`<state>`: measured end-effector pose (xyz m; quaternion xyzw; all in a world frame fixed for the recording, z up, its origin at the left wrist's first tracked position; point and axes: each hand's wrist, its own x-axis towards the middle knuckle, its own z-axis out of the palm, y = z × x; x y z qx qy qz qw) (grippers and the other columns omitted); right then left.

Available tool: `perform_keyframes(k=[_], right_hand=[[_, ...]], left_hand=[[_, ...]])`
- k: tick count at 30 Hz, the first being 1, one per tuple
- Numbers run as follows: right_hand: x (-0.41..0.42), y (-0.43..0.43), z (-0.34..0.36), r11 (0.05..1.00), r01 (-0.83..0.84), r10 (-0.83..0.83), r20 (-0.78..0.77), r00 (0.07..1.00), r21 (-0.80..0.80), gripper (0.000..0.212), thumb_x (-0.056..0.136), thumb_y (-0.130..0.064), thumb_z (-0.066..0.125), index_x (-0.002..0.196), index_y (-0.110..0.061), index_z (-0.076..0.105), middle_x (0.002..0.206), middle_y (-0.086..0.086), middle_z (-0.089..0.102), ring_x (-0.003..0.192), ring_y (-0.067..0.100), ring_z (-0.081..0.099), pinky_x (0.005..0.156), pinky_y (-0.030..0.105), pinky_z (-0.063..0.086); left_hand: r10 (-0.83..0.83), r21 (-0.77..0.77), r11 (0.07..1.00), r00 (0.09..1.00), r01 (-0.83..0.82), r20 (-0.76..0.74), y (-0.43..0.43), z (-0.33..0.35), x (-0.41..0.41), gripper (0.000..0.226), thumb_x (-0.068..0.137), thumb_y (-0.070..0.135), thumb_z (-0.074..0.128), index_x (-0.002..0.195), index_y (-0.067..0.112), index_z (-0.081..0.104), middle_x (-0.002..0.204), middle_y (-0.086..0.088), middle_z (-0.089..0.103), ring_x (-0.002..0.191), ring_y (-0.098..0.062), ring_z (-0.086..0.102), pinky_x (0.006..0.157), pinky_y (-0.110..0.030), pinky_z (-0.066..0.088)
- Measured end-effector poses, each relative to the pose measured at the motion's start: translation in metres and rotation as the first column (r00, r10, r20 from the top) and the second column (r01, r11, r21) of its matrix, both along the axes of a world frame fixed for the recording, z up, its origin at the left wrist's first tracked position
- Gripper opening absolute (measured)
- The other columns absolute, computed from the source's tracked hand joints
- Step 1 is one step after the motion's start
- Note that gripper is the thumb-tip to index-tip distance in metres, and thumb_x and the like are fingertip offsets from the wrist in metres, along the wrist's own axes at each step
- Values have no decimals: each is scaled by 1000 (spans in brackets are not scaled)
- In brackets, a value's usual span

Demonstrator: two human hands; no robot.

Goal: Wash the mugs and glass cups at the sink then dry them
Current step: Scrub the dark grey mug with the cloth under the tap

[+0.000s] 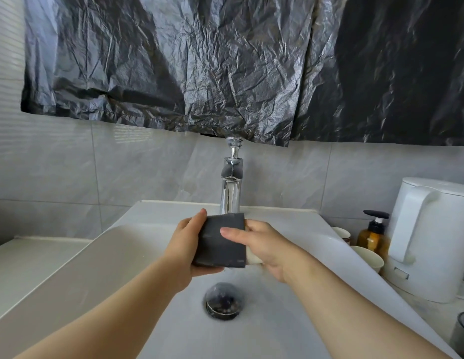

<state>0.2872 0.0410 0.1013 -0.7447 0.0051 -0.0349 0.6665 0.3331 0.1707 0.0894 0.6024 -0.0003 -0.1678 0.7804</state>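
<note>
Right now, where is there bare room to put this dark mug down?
The flat ledge left of the basin is bare for the mug, and so is the basin floor around the drain. Right of the basin is crowded: kettle, soap bottle, cups.

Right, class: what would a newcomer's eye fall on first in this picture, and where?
Most striking is the crumpled black plastic sheet hung across the wall above the tap. Next, the dark mug held over the white sink, gripped between the left hand and the right hand. A white kettle stands at the right edge.
</note>
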Motion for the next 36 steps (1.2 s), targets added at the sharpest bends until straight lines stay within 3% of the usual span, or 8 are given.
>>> perform_keyframes(k=[3, 8, 11, 16, 22, 27, 31, 36], right_hand=[[4, 13, -1, 998, 55, -54, 42, 998, -23, 14, 86, -22, 66, 98, -15, 67, 95, 7, 71, 87, 19, 66, 80, 28, 52], [9, 4, 5, 898, 441, -438, 126, 890, 6, 42, 88, -44, 56, 68, -8, 61, 60, 1, 52, 63, 22, 51, 62, 26, 40], [8, -24, -3, 719, 577, -534, 223, 815, -386, 20, 86, -26, 51, 67, -18, 53, 64, 0, 53, 69, 28, 51, 63, 30, 42], [3, -29, -14, 875, 121, -163, -51, 985, -470, 37, 83, -5, 54, 107, -34, 53, 77, 1, 57, 53, 12, 50, 47, 21, 40], [4, -32, -12, 892, 127, -176, -73, 982, -434, 20, 88, -15, 51, 96, -6, 67, 90, 17, 67, 74, 21, 57, 56, 25, 44], [2, -37, -8, 892, 185, -251, -112, 961, -413, 16, 86, -10, 50, 77, -8, 62, 70, 11, 56, 70, 24, 52, 56, 26, 37], [-3, -42, 1, 871, 162, -252, -140, 957, -465, 13, 85, -4, 50, 79, -9, 60, 69, 13, 52, 67, 24, 50, 55, 25, 36], [-9, -44, 12, 871, 185, -259, -107, 960, -454, 11, 84, -5, 51, 79, -9, 59, 64, 11, 46, 59, 23, 44, 48, 21, 32]], left_hand=[[-25, -96, 995, 983, 8, -179, -3, 1, -4, 34, 90, 49, 56, 93, 16, 56, 97, -15, 61, 84, -34, 61, 60, -48, 53], [-18, -97, 995, 958, -10, -287, 2, 0, -2, 39, 90, 51, 53, 90, 13, 55, 91, -17, 59, 77, -38, 60, 57, -48, 55], [-19, -125, 992, 937, -26, -349, 9, -3, 1, 38, 90, 50, 53, 92, 13, 55, 94, -17, 58, 80, -40, 61, 46, -48, 57], [-201, -215, 969, 888, 120, -413, 10, -6, 8, 41, 89, 41, 48, 108, 7, 62, 97, -20, 63, 71, -42, 65, 33, -36, 51], [-295, -70, 953, 848, 295, -440, 14, -8, 10, 49, 92, 37, 39, 99, -4, 64, 81, -21, 68, 60, -41, 69, 29, -29, 48], [-220, 39, 971, 950, 234, -224, 6, -8, 7, 51, 90, 60, 48, 106, 13, 61, 98, -15, 68, 78, -34, 71, 58, -46, 59], [-421, 234, 889, 904, 394, 78, 5, -15, 3, 63, 64, 55, 77, 114, 24, 57, 110, -3, 67, 99, -24, 67, 83, -44, 56], [-322, 211, 942, 884, 262, 340, -5, -21, -2, 76, 38, 40, 85, 107, 24, 57, 105, -3, 70, 96, -19, 68, 77, -31, 57]])
